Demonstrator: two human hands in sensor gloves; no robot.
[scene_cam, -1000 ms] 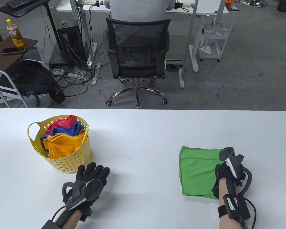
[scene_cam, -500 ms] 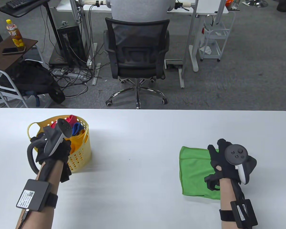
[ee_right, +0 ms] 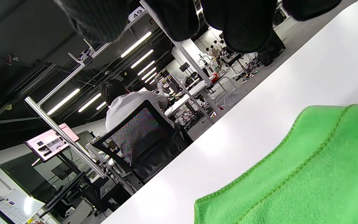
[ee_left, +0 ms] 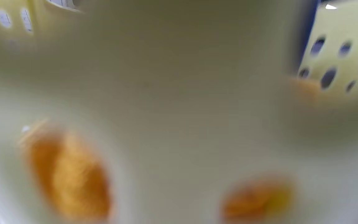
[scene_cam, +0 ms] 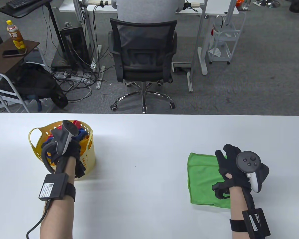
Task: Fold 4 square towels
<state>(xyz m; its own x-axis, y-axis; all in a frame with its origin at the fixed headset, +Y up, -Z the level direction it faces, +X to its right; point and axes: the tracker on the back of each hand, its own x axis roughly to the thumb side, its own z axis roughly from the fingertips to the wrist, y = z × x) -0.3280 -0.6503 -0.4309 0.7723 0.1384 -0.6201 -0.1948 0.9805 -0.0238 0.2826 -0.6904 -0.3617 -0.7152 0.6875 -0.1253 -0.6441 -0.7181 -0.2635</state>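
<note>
The left hand is down in the yellow basket at the table's left, reaching among the orange, blue and red towels; whether its fingers have closed on one I cannot tell, since the tracker hides them. It would do well to pinch a single top layer and lift straight up, so the others stay put. The forearm slants up from the near edge. The right hand rests with straight fingers on the folded green towel at the right, gripping nothing.
</note>
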